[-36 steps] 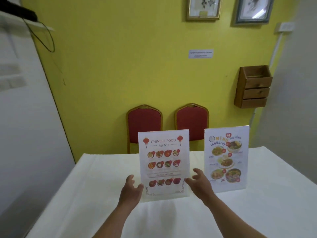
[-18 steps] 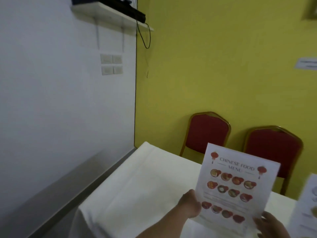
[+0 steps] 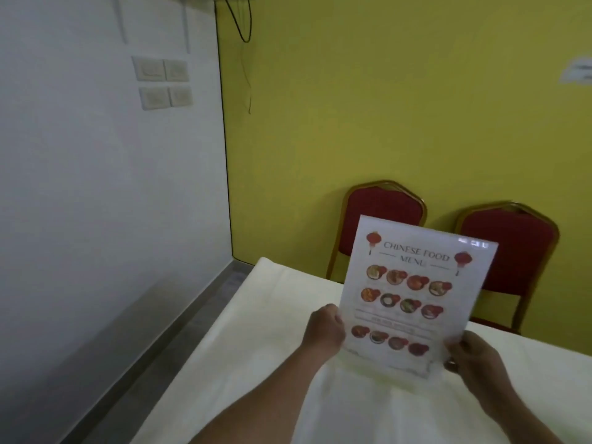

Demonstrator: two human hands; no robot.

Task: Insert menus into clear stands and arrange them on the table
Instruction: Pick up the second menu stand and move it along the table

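A clear stand holding the Chinese food menu [image 3: 413, 293] is tilted a little to the right, its base just above or on the white tablecloth [image 3: 266, 341]. My left hand [image 3: 325, 330] grips its left edge low down. My right hand [image 3: 474, 363] grips its lower right corner. Both hands are closed on the stand. The second menu stand is out of view.
Two red chairs with gold frames [image 3: 381, 219] [image 3: 509, 248] stand behind the table against the yellow wall. A white wall with switch plates [image 3: 161, 81] runs along the left, and the table's left edge [image 3: 205, 344] drops off beside it.
My hands went from open beside the standing menu to gripping it. My view swung left, so the second menu stand left the picture, and the Chinese menu stand now tilts in my hands.
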